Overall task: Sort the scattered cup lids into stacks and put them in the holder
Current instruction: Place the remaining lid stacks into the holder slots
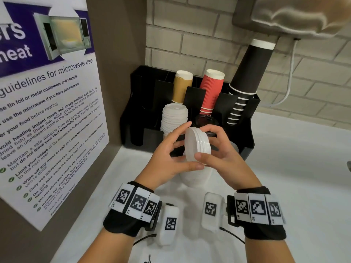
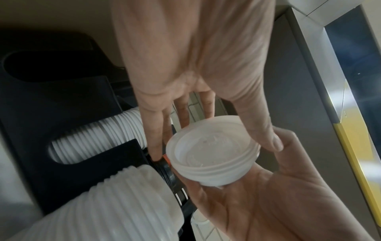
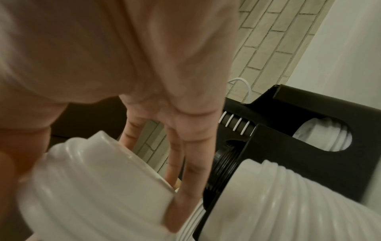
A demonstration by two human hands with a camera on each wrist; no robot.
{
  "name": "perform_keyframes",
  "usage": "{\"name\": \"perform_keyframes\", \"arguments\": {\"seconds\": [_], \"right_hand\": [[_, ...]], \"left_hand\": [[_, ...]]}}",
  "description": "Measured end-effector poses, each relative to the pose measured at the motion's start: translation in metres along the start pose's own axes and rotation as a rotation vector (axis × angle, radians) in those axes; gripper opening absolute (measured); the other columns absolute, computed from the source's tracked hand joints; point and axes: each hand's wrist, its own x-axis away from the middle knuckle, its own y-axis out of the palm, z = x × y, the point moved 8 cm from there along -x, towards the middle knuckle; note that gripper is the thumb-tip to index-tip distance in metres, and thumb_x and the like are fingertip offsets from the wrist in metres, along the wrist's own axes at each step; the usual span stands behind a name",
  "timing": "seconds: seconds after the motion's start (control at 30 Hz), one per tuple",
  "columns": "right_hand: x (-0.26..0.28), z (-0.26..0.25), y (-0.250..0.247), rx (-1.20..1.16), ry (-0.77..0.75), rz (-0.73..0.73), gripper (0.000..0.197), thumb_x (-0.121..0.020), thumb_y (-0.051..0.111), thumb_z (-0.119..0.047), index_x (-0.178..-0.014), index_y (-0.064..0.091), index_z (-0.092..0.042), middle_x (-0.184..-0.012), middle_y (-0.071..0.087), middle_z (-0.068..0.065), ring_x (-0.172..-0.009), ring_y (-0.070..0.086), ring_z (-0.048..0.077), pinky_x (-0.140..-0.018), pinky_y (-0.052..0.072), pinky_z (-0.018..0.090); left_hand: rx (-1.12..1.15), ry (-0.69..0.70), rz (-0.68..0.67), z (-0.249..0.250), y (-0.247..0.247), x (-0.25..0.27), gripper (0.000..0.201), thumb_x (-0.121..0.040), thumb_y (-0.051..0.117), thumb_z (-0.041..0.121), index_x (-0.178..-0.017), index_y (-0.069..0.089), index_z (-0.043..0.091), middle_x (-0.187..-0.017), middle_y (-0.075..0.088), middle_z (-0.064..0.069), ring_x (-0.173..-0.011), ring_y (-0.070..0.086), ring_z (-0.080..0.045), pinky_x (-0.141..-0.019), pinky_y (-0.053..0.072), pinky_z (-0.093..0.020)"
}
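Both hands hold a short stack of translucent white lids [image 1: 197,149] on edge above the counter, just in front of the black holder [image 1: 144,111]. My left hand [image 1: 190,146] pinches it between thumb below and fingers above; my right hand [image 1: 204,143] grips its other side. The left wrist view looks into the stack's [image 2: 212,151] hollow side, with the right palm [image 2: 257,203] under it. In the right wrist view the stack [image 3: 98,184] lies against the right fingers [image 3: 191,163]. The holder keeps a tall white lid stack [image 1: 174,118] and black lids [image 1: 205,120]. More translucent lids [image 1: 197,179] sit on the counter under my hands.
Tan [image 1: 181,88], red [image 1: 210,92] and black [image 1: 245,82] cup stacks stand in the holder's back slots. A poster-covered side wall [image 1: 47,111] closes the left. The white counter [image 1: 284,168] runs to the right. A white cable [image 1: 288,80] hangs on the brick wall.
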Motion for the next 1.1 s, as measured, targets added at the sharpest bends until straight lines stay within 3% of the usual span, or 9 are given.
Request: {"name": "perform_keyframes", "arguments": {"seconds": [0.07, 0.17, 0.23, 0.3, 0.43, 0.57, 0.83, 1.1], "right_hand": [[-0.002, -0.004, -0.013, 0.021, -0.024, 0.046, 0.056, -0.072, 0.075, -0.028, -0.119, 0.048, -0.041, -0.113, 0.062, -0.008, -0.101, 0.066, 0.018, -0.078, 0.057, 0.034], [-0.007, -0.015, -0.06, 0.066, -0.081, 0.25, 0.053, -0.072, 0.075, -0.022, -0.111, 0.049, -0.045, -0.109, 0.061, -0.008, -0.088, 0.068, 0.014, -0.066, 0.055, 0.024], [-0.012, -0.022, -0.097, 0.197, -0.122, 0.388, 0.054, -0.074, 0.078, -0.016, -0.11, 0.048, -0.044, -0.109, 0.058, -0.009, -0.09, 0.066, 0.013, -0.064, 0.051, 0.017], [-0.022, -0.021, -0.123, 0.406, -0.095, 0.43, 0.056, -0.075, 0.078, -0.014, -0.114, 0.047, -0.039, -0.115, 0.055, -0.004, -0.1, 0.06, 0.015, -0.07, 0.05, 0.017], [-0.044, 0.006, -0.139, 0.759, 0.09, 0.309, 0.059, -0.071, 0.078, -0.015, -0.12, 0.049, -0.031, -0.12, 0.046, 0.005, -0.112, 0.049, 0.025, -0.093, 0.045, 0.037], [-0.057, 0.035, -0.132, 1.03, 0.284, 0.15, 0.065, -0.07, 0.076, -0.024, -0.125, 0.045, -0.037, -0.124, 0.038, 0.003, -0.114, 0.046, 0.03, -0.101, 0.035, 0.053], [-0.078, 0.054, -0.124, 1.311, 0.428, -0.13, 0.07, -0.07, 0.075, -0.023, -0.13, 0.041, -0.035, -0.123, 0.039, -0.001, -0.112, 0.048, 0.027, -0.097, 0.031, 0.048], [-0.075, 0.078, -0.115, 1.62, 0.385, -0.213, 0.062, -0.068, 0.072, -0.044, -0.12, 0.041, -0.029, -0.111, 0.042, -0.004, -0.099, 0.053, 0.022, -0.093, 0.027, 0.048]], "left_hand": [[0.008, -0.006, 0.022, -0.001, -0.004, 0.0, 0.095, -0.056, 0.088, 0.029, -0.135, 0.039, 0.053, -0.141, 0.044, 0.025, -0.127, 0.048, 0.003, -0.093, 0.052, -0.025], [-0.021, 0.007, 0.098, 0.0, -0.019, 0.0, 0.088, -0.059, 0.089, 0.033, -0.13, 0.043, 0.054, -0.143, 0.043, 0.021, -0.128, 0.047, 0.0, -0.101, 0.048, -0.029], [-0.047, 0.02, 0.139, 0.002, -0.028, 0.0, 0.077, -0.062, 0.084, 0.035, -0.127, 0.046, 0.051, -0.141, 0.045, 0.019, -0.125, 0.05, 0.0, -0.101, 0.048, -0.03], [-0.071, 0.028, 0.17, 0.004, -0.036, 0.0, 0.068, -0.064, 0.08, 0.036, -0.124, 0.05, 0.048, -0.138, 0.047, 0.017, -0.122, 0.052, -0.001, -0.097, 0.048, -0.027], [-0.094, 0.03, 0.185, 0.003, -0.04, -0.003, 0.063, -0.063, 0.079, 0.039, -0.12, 0.053, 0.046, -0.137, 0.049, 0.011, -0.121, 0.053, -0.004, -0.095, 0.047, -0.025], [-0.086, 0.022, 0.18, 0.002, -0.038, -0.004, 0.063, -0.06, 0.079, 0.039, -0.118, 0.055, 0.044, -0.135, 0.051, 0.007, -0.121, 0.052, -0.004, -0.097, 0.046, -0.024], [-0.105, 0.013, 0.172, 0.002, -0.036, -0.004, 0.062, -0.062, 0.078, 0.039, -0.119, 0.056, 0.04, -0.132, 0.051, 0.008, -0.12, 0.052, -0.001, -0.096, 0.048, -0.021], [-0.104, 0.017, 0.178, 0.002, -0.037, -0.004, 0.06, -0.062, 0.078, 0.039, -0.117, 0.057, 0.042, -0.131, 0.052, 0.008, -0.119, 0.053, 0.001, -0.094, 0.048, -0.018]]}}
